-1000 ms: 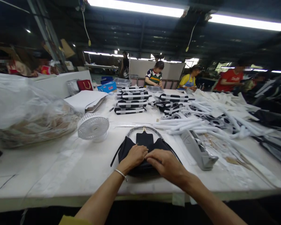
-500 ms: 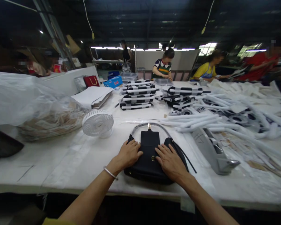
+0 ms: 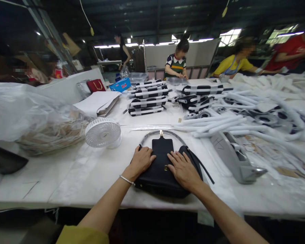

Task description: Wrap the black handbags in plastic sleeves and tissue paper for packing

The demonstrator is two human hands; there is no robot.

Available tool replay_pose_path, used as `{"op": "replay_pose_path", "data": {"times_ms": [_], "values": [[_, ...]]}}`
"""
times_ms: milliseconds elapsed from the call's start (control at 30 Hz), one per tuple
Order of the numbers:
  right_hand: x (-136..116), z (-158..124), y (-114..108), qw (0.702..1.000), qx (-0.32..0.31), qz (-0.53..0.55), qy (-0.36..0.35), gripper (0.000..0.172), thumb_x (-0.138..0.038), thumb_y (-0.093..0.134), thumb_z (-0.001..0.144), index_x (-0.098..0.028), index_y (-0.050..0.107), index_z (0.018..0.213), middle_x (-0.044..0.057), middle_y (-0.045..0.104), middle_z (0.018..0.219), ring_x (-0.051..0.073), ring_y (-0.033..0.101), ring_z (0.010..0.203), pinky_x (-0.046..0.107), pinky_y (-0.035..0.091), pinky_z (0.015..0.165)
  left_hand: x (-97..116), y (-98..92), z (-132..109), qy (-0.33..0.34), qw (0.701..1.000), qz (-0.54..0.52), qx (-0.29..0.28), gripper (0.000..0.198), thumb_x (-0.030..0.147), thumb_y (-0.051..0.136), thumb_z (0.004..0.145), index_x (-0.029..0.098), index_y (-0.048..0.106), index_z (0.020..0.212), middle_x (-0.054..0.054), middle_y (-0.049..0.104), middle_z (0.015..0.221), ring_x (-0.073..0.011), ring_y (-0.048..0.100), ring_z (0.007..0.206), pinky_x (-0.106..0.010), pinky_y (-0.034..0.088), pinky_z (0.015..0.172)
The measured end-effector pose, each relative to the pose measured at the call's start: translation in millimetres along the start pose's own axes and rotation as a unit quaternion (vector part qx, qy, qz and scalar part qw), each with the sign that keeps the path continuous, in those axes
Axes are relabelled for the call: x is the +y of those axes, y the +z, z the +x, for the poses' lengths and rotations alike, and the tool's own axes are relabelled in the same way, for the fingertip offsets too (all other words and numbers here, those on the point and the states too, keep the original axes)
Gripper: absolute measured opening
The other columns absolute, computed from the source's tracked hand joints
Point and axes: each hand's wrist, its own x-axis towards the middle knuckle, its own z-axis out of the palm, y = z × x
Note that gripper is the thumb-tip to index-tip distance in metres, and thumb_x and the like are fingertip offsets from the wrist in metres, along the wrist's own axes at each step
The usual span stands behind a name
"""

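A black handbag [image 3: 159, 181] lies on the white table in front of me. Its flap [image 3: 162, 147] is folded back away from me, with a gold clasp piece at the tip, and a gold lock [image 3: 165, 167] shows on the front. The wrapped handle [image 3: 176, 135] arches out behind it. My left hand [image 3: 142, 160] lies flat on the bag's left side, fingers stretched. On the right side rests my right hand [image 3: 183, 169], fingers spread beside the lock. Both palms press on the leather, and neither hand grips anything.
A white fan [image 3: 103, 133] stands left of the bag, a grey tape dispenser [image 3: 237, 159] right. Stacked wrapped black bags [image 3: 148, 101] and white foam tubes [image 3: 218, 125] lie behind. Plastic sheeting [image 3: 27, 112] covers a bundle at left. Several people work across the table.
My left hand has shifted slightly up along the bag's left edge. My right hand stays nearly in place. The camera view has moved a little.
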Motion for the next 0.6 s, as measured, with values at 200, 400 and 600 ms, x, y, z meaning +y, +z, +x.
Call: {"op": "replay_pose_path", "data": {"times_ms": [200, 400, 600], "values": [[0.9, 12.3, -7.9, 0.999, -0.027, 0.028, -0.001, 0.051, -0.046, 0.036, 0.101, -0.017, 0.053, 0.14, 0.012, 0.058, 0.138, 0.028, 0.048, 0.13, 0.049, 0.026, 0.115, -2.6, -1.9, 11.4, 0.013, 1.0, 0.02, 0.004, 0.032, 0.044, 0.047, 0.097, 0.017, 0.062, 0.1, -0.008, 0.07, 0.099, -0.024, 0.062, 0.099, -0.045, 0.031, 0.103], [0.6, 18.7, -6.8, 0.999, -0.039, 0.015, 0.012, 0.054, -0.045, 0.034, 0.101, -0.014, 0.05, 0.141, 0.015, 0.054, 0.142, 0.029, 0.046, 0.132, 0.048, 0.023, 0.115, -8.0, -8.9, 32.5, 0.035, 0.998, 0.025, -0.046, 0.036, 0.043, 0.043, 0.098, 0.016, 0.067, 0.092, -0.011, 0.071, 0.093, -0.0261, 0.064, 0.096, -0.041, 0.041, 0.092], [2.5, 22.7, -6.0, 0.995, -0.09, 0.026, 0.033, 0.056, -0.048, 0.036, 0.099, -0.016, 0.049, 0.143, 0.015, 0.048, 0.148, 0.03, 0.043, 0.136, 0.049, 0.022, 0.115, 3.9, -36.6, 23.0, 0.096, 0.992, 0.013, -0.084, 0.033, 0.039, 0.049, 0.096, 0.02, 0.063, 0.119, -0.011, 0.065, 0.122, -0.0243, 0.06, 0.113, -0.041, 0.038, 0.103]]}}
